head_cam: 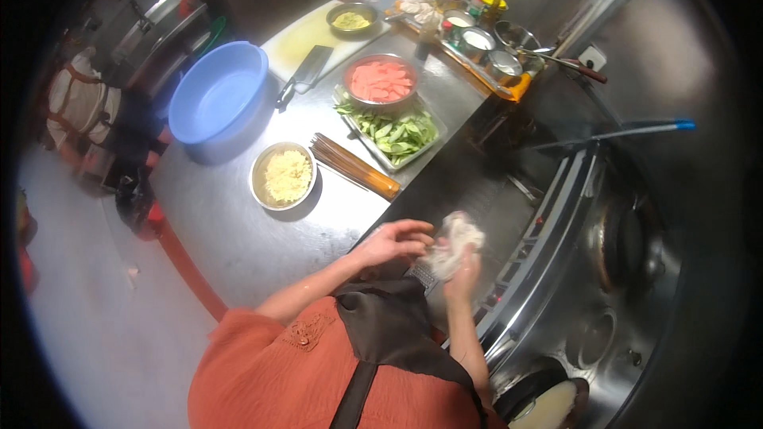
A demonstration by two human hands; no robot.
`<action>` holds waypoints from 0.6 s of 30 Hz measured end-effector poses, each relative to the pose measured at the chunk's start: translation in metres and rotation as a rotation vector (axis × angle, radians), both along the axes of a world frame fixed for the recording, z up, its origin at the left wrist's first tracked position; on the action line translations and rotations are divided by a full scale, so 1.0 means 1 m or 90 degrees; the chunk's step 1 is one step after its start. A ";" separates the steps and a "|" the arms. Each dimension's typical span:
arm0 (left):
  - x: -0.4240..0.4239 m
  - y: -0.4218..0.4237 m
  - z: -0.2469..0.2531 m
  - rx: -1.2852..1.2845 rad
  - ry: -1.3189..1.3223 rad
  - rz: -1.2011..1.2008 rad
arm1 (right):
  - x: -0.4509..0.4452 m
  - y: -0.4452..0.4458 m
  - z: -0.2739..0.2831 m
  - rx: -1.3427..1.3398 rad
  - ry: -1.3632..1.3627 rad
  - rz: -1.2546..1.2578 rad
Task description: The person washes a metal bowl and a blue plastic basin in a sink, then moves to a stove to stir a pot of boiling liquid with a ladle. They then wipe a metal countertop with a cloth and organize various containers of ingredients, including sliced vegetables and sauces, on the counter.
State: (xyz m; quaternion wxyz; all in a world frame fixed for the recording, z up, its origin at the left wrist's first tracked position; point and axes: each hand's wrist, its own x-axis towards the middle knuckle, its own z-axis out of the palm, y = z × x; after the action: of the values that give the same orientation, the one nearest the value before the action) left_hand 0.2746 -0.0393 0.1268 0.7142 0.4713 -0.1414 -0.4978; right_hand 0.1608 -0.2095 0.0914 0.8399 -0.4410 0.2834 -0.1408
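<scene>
A crumpled whitish cloth (458,247) is in my right hand (465,271), past the edge of the steel table. Close to the cloth's left side, my left hand (398,242) has its fingers apart and holds nothing. Nearest on the steel table (256,256) are a metal bowl of finely chopped pale yellow food (288,176) and a bundle of thin brown sticks (356,167). Beyond them a bowl of sliced pink food (381,80) rests on the back of a tray of sliced green vegetables (396,134).
A blue plastic basin (220,92) and a cleaver (310,71) lie beyond, near a white cutting board (286,47) bearing a bowl (351,19). Seasoning containers (477,42) stand at the back right. A steel cooking range (626,310) is on the right. A person (86,101) is at far left.
</scene>
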 end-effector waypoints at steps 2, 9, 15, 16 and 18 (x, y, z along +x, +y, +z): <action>0.033 0.009 -0.017 0.078 -0.107 0.172 | 0.028 -0.045 -0.020 0.023 -0.101 -0.105; 0.142 0.025 -0.067 0.297 -0.046 0.538 | 0.213 -0.127 -0.021 0.152 -0.138 0.132; 0.160 -0.023 -0.075 0.527 -0.140 0.583 | 0.381 -0.121 -0.077 0.074 -0.056 0.316; 0.161 -0.025 -0.078 0.542 -0.142 0.594 | 0.395 -0.111 -0.082 0.060 -0.044 0.369; 0.153 -0.020 -0.093 0.574 -0.144 0.618 | 0.406 -0.084 -0.085 -0.009 -0.001 0.440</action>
State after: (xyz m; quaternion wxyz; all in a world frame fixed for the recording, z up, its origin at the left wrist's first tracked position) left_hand 0.4279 -0.0590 0.0335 0.5713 0.7827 0.2343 -0.0782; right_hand 0.5673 -0.2936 0.0064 0.8351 -0.5164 0.1158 0.1500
